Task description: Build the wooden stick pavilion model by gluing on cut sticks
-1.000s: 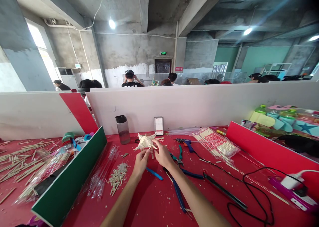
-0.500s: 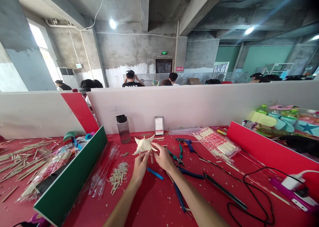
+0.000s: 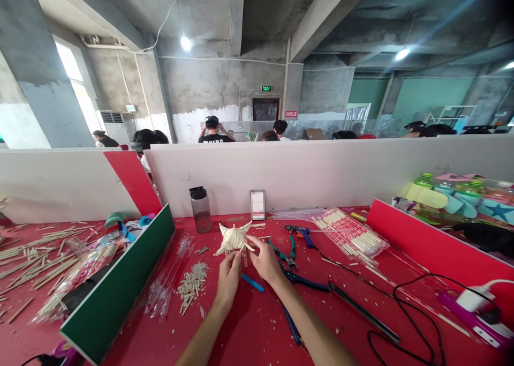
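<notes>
A pale wooden-stick model with pointed, upturned corners, shaped like a small roof [image 3: 234, 238], is held above the red table. My left hand [image 3: 229, 272] pinches its near lower edge between thumb and fingers. On the right corner, my right hand [image 3: 263, 256] grips it with thumb and fingers. Below the hands lies a blue stick-like item [image 3: 252, 283]. Green-handled cutters [image 3: 289, 256] rest just right of my right hand, and a blue-handled tool [image 3: 307, 280] lies partly behind my right forearm.
A water bottle [image 3: 200, 209] and a phone [image 3: 257, 205] stand by the white partition [image 3: 321, 173]. A glue gun [image 3: 299, 231], bagged sticks [image 3: 353, 234] and a power strip [image 3: 474, 318] with cables lie right. Cut stick pieces [image 3: 193, 288] and a green divider [image 3: 120, 285] are left.
The whole view has shifted slightly. Both hands keep hold of the stick model, which looks turned and tipped a little; the grip is much the same.
</notes>
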`<state>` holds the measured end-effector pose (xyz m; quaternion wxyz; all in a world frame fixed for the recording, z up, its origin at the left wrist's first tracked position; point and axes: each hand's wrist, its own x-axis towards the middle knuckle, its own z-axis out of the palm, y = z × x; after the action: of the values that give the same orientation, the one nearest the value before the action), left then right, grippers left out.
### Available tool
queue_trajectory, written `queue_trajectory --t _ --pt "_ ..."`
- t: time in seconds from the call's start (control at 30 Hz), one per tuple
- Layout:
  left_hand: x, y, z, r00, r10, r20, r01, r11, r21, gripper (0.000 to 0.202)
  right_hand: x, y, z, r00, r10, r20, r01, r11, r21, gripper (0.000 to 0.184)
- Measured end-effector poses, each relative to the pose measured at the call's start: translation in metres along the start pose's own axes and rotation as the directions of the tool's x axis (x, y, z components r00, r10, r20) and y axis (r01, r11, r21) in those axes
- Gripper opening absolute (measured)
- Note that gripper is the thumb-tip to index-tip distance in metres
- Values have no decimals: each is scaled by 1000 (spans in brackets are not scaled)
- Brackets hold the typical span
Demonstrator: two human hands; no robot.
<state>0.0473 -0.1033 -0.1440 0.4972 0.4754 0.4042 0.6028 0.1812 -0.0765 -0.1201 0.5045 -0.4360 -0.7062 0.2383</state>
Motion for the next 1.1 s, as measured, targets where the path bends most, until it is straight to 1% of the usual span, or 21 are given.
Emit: queue_trajectory --t 0.17,0.3,0.4,0.5,0.6,0.67,0.87,1.0,1.1 --pt "-2 -6 1 999 -3 -54 2 999 -32 51 -2 0 1 1000 2 2 -2 1000 15 50" --pt "-4 -2 1 998 -4 -66 2 999 -34 49 -2 -1 2 1000 1 -1 -1 1000 31 48" --pt "-3 2 1 998 7 -60 -9 999 -34 48 -2 -2 1 1000 -12 -2 12 999 36 46" --pt "-3 3 0 999 -13 -49 10 998 -59 49 -3 -5 0 1000 -22 -2 22 999 49 41" --pt "-3 3 -2 999 -31 -35 27 995 -92 48 -4 -8 -2 1000 -31 -1 31 998 63 41" --pt "-3 4 -3 999 -28 -24 25 995 -95 46 -5 -9 -2 999 -38 -7 39 998 57 41" --pt "-3 5 -3 1000 -1 -8 1 996 -88 46 -4 -7 1 999 -35 -24 37 998 50 34" --pt "-4 4 -3 1000 15 -12 -16 995 -101 44 -3 -6 1 999 -32 -19 34 996 86 33" --pt "-3 4 -3 1000 14 7 -13 995 -98 43 -3 -6 1 1000 -15 -15 16 996 91 34"
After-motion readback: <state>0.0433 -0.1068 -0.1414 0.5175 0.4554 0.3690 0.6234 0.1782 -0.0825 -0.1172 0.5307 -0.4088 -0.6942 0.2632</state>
